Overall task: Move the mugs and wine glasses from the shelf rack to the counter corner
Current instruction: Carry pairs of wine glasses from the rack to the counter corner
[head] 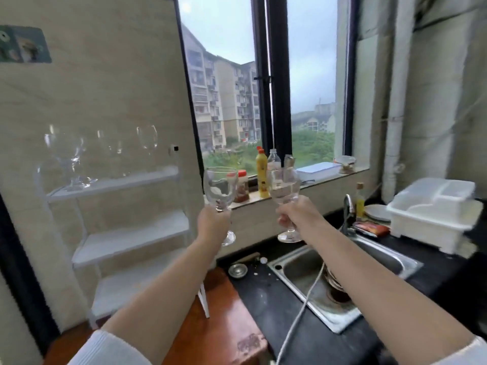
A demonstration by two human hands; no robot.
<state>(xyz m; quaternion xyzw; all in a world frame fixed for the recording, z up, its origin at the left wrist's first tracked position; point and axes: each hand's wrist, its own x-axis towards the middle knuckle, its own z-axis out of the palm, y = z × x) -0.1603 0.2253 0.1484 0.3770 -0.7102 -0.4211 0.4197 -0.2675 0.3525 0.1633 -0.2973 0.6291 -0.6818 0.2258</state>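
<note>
Hands are both up in front of the window, each with a clear stemmed wine glass. The left hand (pixel 214 224) has its grip wrapped round the stem of the left wine glass (pixel 220 189), bowl upright above the fist and the round foot poking out below. The right hand (pixel 299 213) is closed the same way on the stem of the right wine glass (pixel 284 187), whose foot hangs just over the back edge of the dark stone bench (pixel 271 299), near the corner under the window sill. Both glasses are held in the air, close together but not touching.

Off to the left, the white three-tier shelf rack (pixel 126 233) stands on a reddish-brown wooden surface (pixel 224 320), and its top tier still has a bunch more clear wine glasses (pixel 76 159) on it, though they're blurry so I can't count them properly. The lower tiers look bare.

Right of the hands there's a stainless steel sink (pixel 329 280) set in the bench, with a white plastic dish drainer (pixel 432 209) further along. A yellow squeeze bottle (pixel 262 172) sits on the sill behind the glasses.
</note>
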